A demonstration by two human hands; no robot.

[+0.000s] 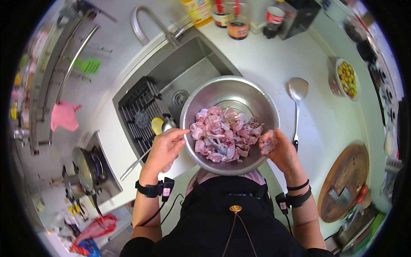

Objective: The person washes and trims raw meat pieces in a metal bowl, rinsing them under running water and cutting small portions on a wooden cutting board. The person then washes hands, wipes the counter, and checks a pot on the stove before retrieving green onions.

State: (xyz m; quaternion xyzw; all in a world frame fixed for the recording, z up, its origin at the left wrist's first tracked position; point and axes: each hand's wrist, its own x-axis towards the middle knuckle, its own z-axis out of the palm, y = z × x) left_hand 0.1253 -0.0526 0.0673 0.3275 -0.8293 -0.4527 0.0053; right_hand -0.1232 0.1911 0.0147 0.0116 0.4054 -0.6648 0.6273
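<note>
A wide stainless steel bowl (237, 85) stands in front of my body, its far left side overlapping the sink. Chopped pieces of raw, bone-in meat (221, 135) are heaped in its near half. My left hand (164, 149) is at the bowl's left rim, fingers apart and holding nothing; the extended index fingertip is at the rim, though contact is hard to judge. Over the right rim, my right hand (280, 151) is cupped, palm inward. Its curled fingers hold a pale pinkish, translucent piece (270, 143), partly hidden and blurred, which looks like raw meat.
The steel sink (192, 75) holds a black rack (136, 106) with a steel wool scourer (141, 119). A spatula (297, 96) lies right of the bowl. Farther right are a bowl of green fruit (338, 78) and a round wooden board (334, 180) bearing a cleaver. A pan (84, 168) sits left.
</note>
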